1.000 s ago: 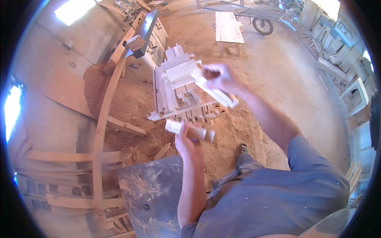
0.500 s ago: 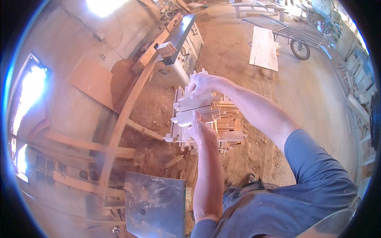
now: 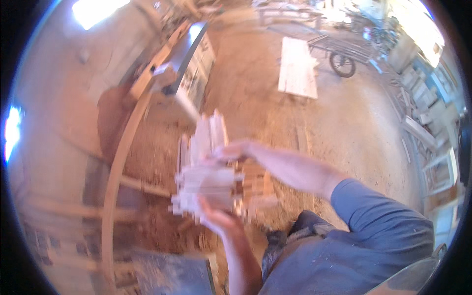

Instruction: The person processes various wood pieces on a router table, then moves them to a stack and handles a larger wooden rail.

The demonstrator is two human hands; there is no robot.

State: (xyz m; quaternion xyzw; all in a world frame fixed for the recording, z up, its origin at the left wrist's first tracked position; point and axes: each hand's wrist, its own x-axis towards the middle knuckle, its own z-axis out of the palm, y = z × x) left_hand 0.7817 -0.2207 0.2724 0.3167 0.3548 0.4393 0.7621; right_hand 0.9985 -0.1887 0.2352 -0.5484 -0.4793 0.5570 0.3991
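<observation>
A pile of pale, short wooden strips (image 3: 210, 132) stands in front of me, its pieces uneven at the ends. My left hand (image 3: 219, 215) is at the near edge of a few wooden pieces (image 3: 206, 178) on top, thumb against them. Across their far edge lies my right hand (image 3: 235, 150), its arm reaching in from the right. The pieces sit between both hands. Motion smears the fingers, and their exact grip is hard to make out. More orange-lit strips (image 3: 258, 179) show at the pile's right side.
A long curved timber (image 3: 120, 172) runs along the left. Beyond the pile stands a machine with a dark metal top (image 3: 186, 56). Farther off are a pale board (image 3: 297, 69) and a wheeled cart (image 3: 342, 64). A dark sheet (image 3: 172, 275) is at lower left.
The view has shifted, so the pile appears lower and more to the left. Both hands and the pieces between them have come nearer to me. More of the pile's far strips now show.
</observation>
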